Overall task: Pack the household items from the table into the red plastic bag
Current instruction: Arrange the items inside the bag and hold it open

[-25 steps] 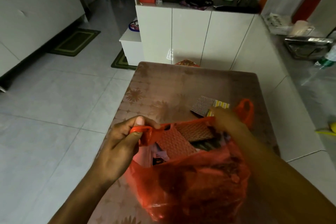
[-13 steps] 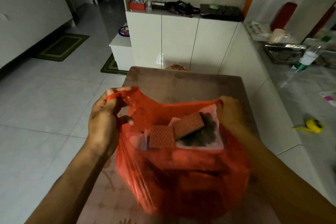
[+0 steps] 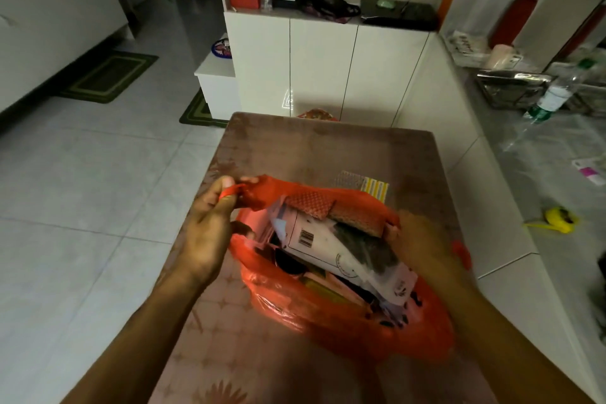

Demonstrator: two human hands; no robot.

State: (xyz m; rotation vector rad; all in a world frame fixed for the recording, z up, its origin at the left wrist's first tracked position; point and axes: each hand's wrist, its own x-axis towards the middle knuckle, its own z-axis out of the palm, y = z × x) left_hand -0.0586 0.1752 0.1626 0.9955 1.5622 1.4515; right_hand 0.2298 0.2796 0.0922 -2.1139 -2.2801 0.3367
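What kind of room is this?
Most likely a home living or dining area: tiled floor with a green mat, white cabinets topped with household clutter, and a small brown table.

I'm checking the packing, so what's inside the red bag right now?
In the red plastic bag: a white packet with a barcode on top, two reddish textured pads at the far rim, something dark beneath. Deeper contents are covered.

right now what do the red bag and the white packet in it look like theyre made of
Red bag: thin plastic film, glossy and slightly see-through; it crinkles, catches highlights and stretches where the left hand pinches its handle.
White packet: probably a soft plastic or coated-paper pouch, smooth, with a printed barcode; which of the two is unclear.
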